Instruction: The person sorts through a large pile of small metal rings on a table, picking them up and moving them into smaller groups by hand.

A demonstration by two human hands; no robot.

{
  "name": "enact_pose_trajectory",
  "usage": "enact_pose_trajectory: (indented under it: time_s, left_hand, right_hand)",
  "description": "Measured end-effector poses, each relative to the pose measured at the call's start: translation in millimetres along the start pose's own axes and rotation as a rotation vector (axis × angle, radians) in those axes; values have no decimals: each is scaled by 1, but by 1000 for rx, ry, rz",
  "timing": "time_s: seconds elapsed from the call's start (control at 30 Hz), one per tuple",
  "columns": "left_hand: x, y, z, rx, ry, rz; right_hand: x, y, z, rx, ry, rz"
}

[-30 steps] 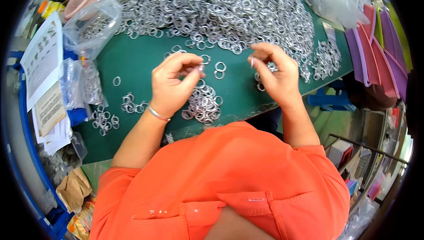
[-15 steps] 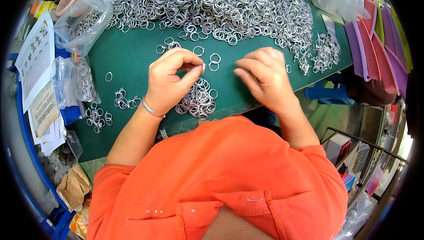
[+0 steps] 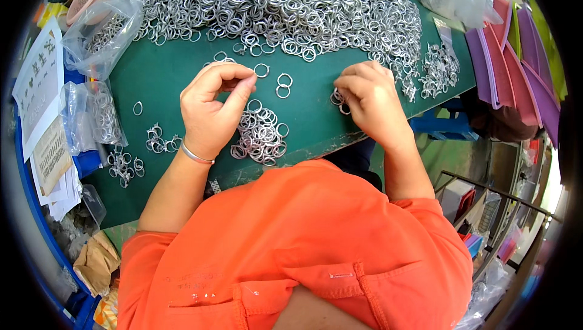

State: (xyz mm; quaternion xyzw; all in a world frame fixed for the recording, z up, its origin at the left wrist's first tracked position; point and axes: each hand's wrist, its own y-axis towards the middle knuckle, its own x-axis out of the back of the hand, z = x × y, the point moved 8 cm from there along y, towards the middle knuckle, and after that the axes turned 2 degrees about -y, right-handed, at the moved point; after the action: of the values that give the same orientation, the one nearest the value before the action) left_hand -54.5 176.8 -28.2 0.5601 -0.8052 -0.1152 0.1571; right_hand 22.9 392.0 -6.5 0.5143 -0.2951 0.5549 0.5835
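On the green counter (image 3: 164,75), seen from the head view, the left hand (image 3: 212,111) is pinching a small silver metal ring (image 3: 262,70) between thumb and forefinger, its other fingers curled. The right hand (image 3: 371,99) is lying knuckles-up, fingertips curling onto a few rings (image 3: 339,100). A small ring pile (image 3: 262,137) is sitting between both hands, below the large silver heap (image 3: 285,2). Clear plastic bags (image 3: 97,29) and white printed sheets (image 3: 37,81) are lying at the left; purple flat pouches (image 3: 516,63) are leaning at the right.
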Motion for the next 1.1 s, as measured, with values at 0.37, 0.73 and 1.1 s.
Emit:
enact_pose_trajectory:
  time_s: [0.37, 0.73, 1.1]
  left_hand:
    - [5, 1, 4, -7, 4, -36]
    - [-17, -1, 4, 58, 17, 166]
    - [0, 2, 14, 133, 53, 14]
  right_hand:
    - [-51, 38, 37, -17, 60, -58]
    - [-31, 35, 53, 47, 523, -184]
    - [-53, 34, 42, -10, 351, 25]
